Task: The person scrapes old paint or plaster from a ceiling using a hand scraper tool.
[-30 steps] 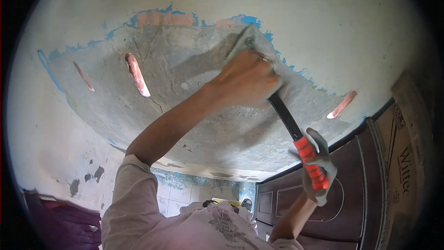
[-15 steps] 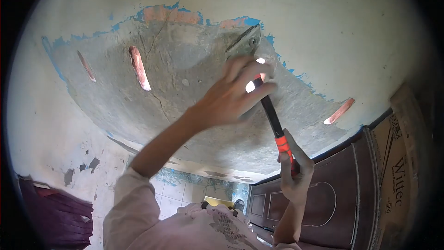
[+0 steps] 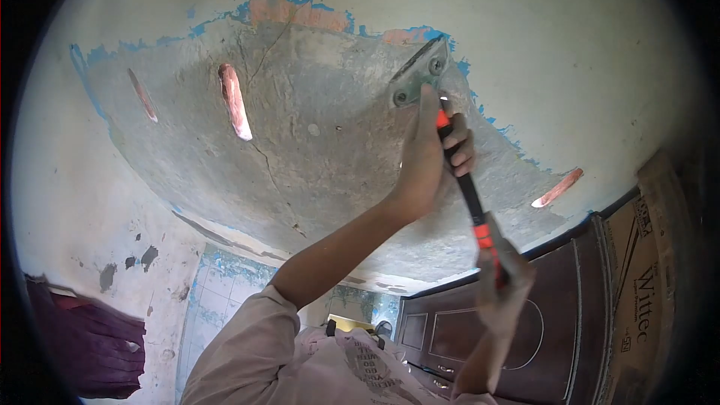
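I am looking up at a ceiling. A scraper with a flat metal blade (image 3: 421,73) and a black-and-orange handle (image 3: 466,184) is pressed against the edge of the white and blue paint. My left hand (image 3: 429,154) is wrapped around the handle just below the blade, thumb stretched toward the blade. My right hand (image 3: 501,279) grips the orange lower end of the handle and is blurred. Both arms reach up from my light sleeves at the bottom.
A large grey scraped patch (image 3: 322,157) spreads over the ceiling, with narrow slots (image 3: 235,101) showing reddish brick. White paint (image 3: 570,45) surrounds it. A dark brown door (image 3: 540,330) and a printed cardboard box (image 3: 645,277) stand at right. Purple cloth (image 3: 82,345) hangs lower left.
The blade has slid up and right to the paint edge. My left hand went from lying over the blade to gripping the handle below it. My right hand stayed on the handle's end.
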Demonstrator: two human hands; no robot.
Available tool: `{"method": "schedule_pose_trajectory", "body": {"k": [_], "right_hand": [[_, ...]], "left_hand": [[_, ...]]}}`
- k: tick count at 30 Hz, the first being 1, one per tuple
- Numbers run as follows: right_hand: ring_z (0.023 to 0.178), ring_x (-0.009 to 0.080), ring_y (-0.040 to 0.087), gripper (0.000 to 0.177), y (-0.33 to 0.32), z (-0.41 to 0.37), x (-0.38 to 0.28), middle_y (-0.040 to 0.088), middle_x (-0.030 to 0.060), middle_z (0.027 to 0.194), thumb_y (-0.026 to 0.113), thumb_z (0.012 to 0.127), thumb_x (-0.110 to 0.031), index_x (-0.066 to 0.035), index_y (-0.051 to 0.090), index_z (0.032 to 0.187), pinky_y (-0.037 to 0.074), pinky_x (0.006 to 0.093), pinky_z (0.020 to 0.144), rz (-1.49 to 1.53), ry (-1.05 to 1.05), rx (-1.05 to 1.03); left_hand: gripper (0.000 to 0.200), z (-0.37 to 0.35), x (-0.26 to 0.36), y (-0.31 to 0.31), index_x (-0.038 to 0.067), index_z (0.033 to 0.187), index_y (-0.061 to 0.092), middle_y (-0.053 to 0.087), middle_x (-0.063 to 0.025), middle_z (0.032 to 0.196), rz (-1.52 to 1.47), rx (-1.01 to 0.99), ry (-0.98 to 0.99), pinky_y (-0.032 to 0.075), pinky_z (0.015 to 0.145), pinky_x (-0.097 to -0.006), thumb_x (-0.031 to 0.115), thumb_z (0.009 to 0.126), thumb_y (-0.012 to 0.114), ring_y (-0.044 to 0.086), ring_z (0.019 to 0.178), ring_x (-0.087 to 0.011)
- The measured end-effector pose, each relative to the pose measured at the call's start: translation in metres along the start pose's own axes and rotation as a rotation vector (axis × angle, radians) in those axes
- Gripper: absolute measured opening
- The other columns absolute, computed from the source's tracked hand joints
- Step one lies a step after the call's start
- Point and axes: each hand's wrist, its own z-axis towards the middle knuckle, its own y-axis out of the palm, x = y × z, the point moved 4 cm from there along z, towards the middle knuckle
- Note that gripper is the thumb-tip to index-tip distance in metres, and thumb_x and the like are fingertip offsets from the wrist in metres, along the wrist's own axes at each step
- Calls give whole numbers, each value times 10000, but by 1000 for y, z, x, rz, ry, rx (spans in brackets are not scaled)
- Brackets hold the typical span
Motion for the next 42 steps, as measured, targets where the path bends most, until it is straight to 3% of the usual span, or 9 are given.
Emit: {"method": "schedule_pose_trajectory", "body": {"k": [1, 5, 8, 10, 13, 17, 25, 35, 42], "right_hand": [[616, 56, 409, 400, -16, 6, -3, 513, -8, 698, 562, 949, -24, -26, 640, 1341, 309, 253, 538, -66, 37, -78], [587, 72, 372, 374, -49, 35, -24, 492, 19, 658, 586, 930, -37, -7, 666, 1294, 272, 285, 533, -251, -91, -172], [532, 79, 321, 483, -48, 44, -26, 388, 12, 599, 630, 860, 48, -89, 673, 1321, 257, 275, 500, -266, -133, -190], [528, 77, 327, 492, -45, 44, -26, 394, 13, 591, 641, 856, 46, -99, 674, 1324, 267, 270, 500, -238, -127, -183], [522, 74, 340, 506, -28, 51, -32, 413, 13, 584, 654, 849, 48, -116, 676, 1327, 281, 265, 497, -218, -139, -223], [519, 73, 356, 527, -8, 58, -33, 440, 29, 587, 657, 838, 60, -129, 675, 1330, 292, 265, 490, -116, -116, -250], [546, 73, 382, 498, -42, 41, -32, 536, 30, 637, 620, 857, 64, -78, 662, 1333, 310, 256, 513, -221, -84, -196], [562, 68, 368, 467, -43, 35, -15, 471, 25, 611, 641, 871, 46, -77, 669, 1321, 311, 240, 534, -56, -64, -142], [558, 68, 365, 459, -27, 56, -32, 458, 26, 602, 631, 885, 33, -73, 661, 1331, 308, 255, 528, -114, -91, -248]], "left_hand": [[467, 3, -5, 3, 176, 910, 481, 319, 61, 661, -83, -5, -9, 291, 498, -229, 614, 1040, 385, 330, 543, -70], [510, 5, -14, 11, 167, 880, 474, 302, 61, 641, -253, -32, 18, 299, 502, -234, 652, 1014, 388, 317, 538, -69], [540, 9, -14, 5, 162, 891, 442, 293, 59, 626, -268, -71, 58, 306, 503, -243, 692, 988, 399, 317, 526, -70], [537, 8, -10, 7, 160, 888, 440, 286, 62, 621, -294, -48, 54, 297, 493, -241, 683, 996, 391, 303, 515, -65], [531, 2, 5, -6, 155, 885, 446, 277, 66, 615, -241, 67, 77, 280, 474, -242, 668, 1006, 389, 286, 501, -66], [536, 4, 26, -27, 147, 883, 449, 277, 71, 613, -217, 61, 143, 272, 464, -243, 663, 1013, 382, 281, 495, -63], [530, 5, -4, 10, 157, 878, 454, 285, 63, 615, -217, 16, 35, 285, 481, -244, 658, 1024, 360, 285, 499, -68], [504, 4, -10, 10, 166, 854, 428, 276, 64, 606, -157, 45, 70, 270, 457, -242, 633, 1035, 372, 277, 493, -64], [499, 8, 16, -5, 155, 906, 412, 279, 57, 618, -124, 62, 171, 274, 453, -255, 637, 1031, 380, 287, 494, -71]]}}
